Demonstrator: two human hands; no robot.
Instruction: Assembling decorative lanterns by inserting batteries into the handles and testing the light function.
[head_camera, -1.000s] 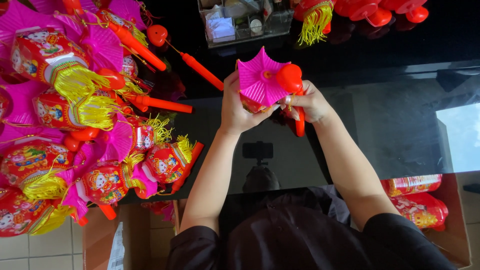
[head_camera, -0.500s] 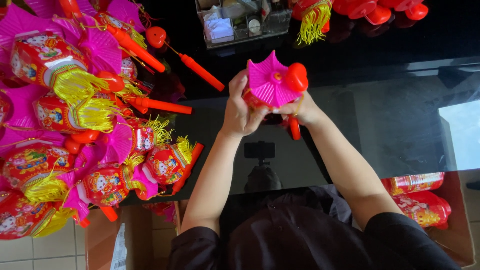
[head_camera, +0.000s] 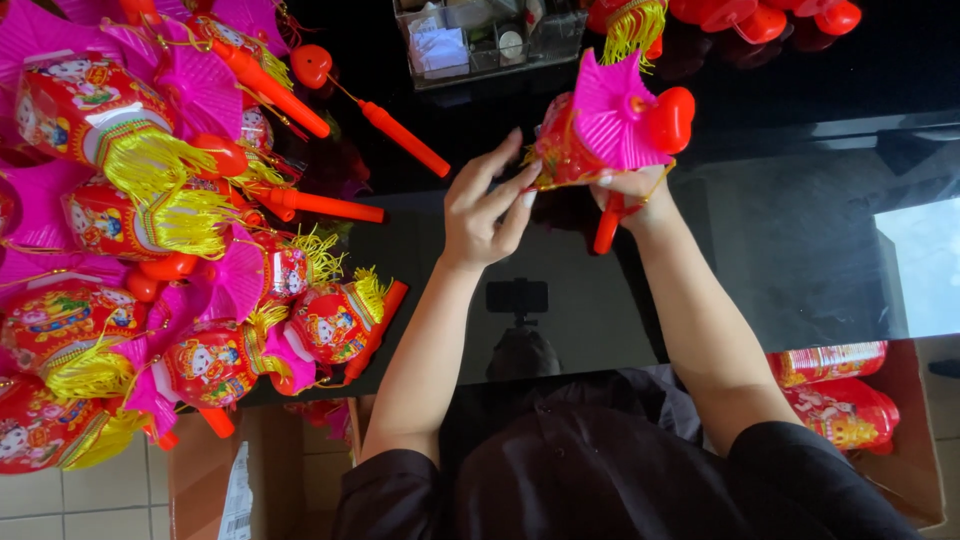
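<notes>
The right hand (head_camera: 630, 190) holds a pink and red paper lantern (head_camera: 610, 125) up over the shiny black table (head_camera: 800, 230), with its fingers wrapped under it. The left hand (head_camera: 485, 205) is open with spread fingers, and its fingertips touch the lantern's side. A big pile of lanterns (head_camera: 150, 250) lies well apart on the left.

We've got the lantern pile (head_camera: 150, 250) left on the table (head_camera: 780, 250), organiser box (head_camera: 480, 40) far, held lantern (head_camera: 610, 125) between.
</notes>
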